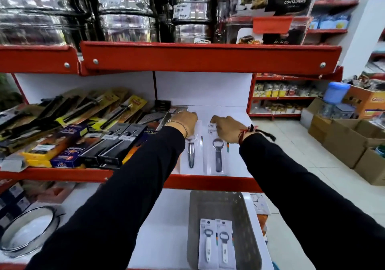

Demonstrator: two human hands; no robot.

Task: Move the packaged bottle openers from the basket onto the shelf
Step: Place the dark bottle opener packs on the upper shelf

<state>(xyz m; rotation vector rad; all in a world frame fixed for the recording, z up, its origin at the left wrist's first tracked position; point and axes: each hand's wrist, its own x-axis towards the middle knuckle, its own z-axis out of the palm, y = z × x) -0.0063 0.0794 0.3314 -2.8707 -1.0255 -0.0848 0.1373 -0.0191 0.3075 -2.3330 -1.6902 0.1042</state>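
Note:
Two packaged bottle openers with grey handles lie side by side on the white shelf [235, 121]: the left pack [191, 155] and the right pack [217, 157]. My left hand [185, 120] rests on the top end of the left pack, and my right hand [226, 129] on the top end of the right pack, fingers curled over the card edges. Below, a grey basket [248, 217] stands on the lower shelf with two white-handled opener packs [216, 244] lying flat inside it.
Packaged kitchen tools [79, 130] crowd the shelf to the left of the openers. Steel containers [125, 9] fill the upper shelf behind a red rail [208, 57]. Cardboard boxes [345, 142] line the tiled aisle on the right. A round sieve [27, 230] lies at lower left.

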